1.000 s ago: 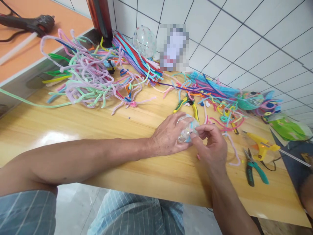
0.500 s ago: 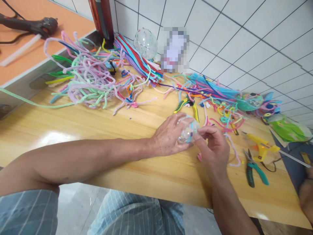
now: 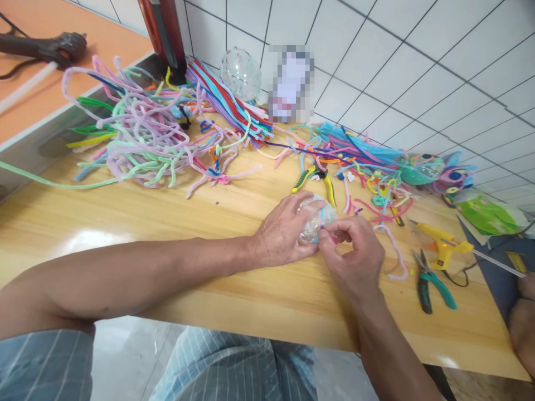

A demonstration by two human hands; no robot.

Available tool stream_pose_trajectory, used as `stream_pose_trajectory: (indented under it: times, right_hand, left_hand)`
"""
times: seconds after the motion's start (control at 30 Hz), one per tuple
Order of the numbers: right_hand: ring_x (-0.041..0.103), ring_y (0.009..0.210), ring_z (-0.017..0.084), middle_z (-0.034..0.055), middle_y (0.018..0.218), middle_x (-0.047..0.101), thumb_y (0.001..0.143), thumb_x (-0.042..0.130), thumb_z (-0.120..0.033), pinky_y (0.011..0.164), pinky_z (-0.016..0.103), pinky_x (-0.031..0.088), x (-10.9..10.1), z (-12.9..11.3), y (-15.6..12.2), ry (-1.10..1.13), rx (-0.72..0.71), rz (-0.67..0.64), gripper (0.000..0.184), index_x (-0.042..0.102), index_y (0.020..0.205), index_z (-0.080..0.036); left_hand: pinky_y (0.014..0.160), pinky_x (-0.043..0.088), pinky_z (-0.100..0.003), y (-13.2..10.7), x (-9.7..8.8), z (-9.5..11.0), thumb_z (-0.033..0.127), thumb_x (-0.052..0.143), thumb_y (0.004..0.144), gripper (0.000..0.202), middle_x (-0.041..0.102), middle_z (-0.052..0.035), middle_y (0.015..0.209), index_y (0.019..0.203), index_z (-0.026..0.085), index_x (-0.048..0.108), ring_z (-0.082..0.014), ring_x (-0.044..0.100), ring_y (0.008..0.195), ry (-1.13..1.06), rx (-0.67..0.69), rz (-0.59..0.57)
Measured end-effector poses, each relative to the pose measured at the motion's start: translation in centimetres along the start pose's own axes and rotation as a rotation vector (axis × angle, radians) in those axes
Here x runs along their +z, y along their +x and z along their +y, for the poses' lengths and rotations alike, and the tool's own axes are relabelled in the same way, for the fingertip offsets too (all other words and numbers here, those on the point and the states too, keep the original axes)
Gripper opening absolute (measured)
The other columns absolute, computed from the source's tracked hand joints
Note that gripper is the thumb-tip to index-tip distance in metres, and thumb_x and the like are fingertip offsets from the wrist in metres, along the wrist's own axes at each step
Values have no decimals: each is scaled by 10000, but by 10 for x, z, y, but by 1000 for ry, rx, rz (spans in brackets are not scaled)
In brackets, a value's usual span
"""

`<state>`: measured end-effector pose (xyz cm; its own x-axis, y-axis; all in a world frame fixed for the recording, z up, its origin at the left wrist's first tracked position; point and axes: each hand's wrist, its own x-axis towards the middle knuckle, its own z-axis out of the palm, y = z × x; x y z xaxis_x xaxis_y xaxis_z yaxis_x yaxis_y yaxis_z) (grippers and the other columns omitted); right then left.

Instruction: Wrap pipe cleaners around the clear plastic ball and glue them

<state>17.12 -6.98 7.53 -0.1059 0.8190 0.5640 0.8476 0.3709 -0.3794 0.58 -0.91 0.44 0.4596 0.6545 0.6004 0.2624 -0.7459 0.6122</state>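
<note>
Fingers point(image 3: 311, 210) of a person's left hand point(image 3: 279, 231) curled over a clear ball point(image 3: 310, 229) above a wooden table point(image 3: 188, 217), the ball lying beneath those fingers and against the thumb tip of the right hand point(image 3: 355, 250). Beyond it sat yellow-and-black pliers point(image 3: 321, 173), while a yellow glue gun point(image 3: 445, 244) and teal-handled pliers point(image 3: 426, 281) lay to the right. Half a second earlier, the right fingertips were at the ball's right edge; they had since come in over its face, near a small dark spot, while the left hand's hold on the ball matched the earlier frame. The left fingers were spread only as wide as the ball, grasping it from the side. The right thumb and index finger were bent close together at its surface; whether they pinched a small piece could not be told.
</note>
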Motion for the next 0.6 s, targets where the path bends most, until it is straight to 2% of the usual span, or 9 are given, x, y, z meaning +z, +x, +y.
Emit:
stream_pose_trajectory:
  times: [0.4, 0.6]
  right_hand:
    - [548, 612, 155, -39, 700, 598, 868, 669, -157, 601, 324, 440, 0, -4, 3, -82, -33, 20, 144, 601, 811, -271]
    - [529, 578, 135, -54, 666, 590, 802, 660, -114, 578, 302, 430, -3, 0, -1, 48, 88, -13, 157, 620, 764, -261]
  left_hand:
    - [1227, 493, -579, 0, -1, 1, 395, 729, 911, 724, 502, -235, 1570, 1542, 196, 434, -373, 530, 1495, 25, 10, -31]
    - [1212, 511, -572, 0, 0, 0, 430, 741, 909, 737, 511, -244, 1559, 1536, 171, 453, -378, 540, 1482, 31, 23, -24]
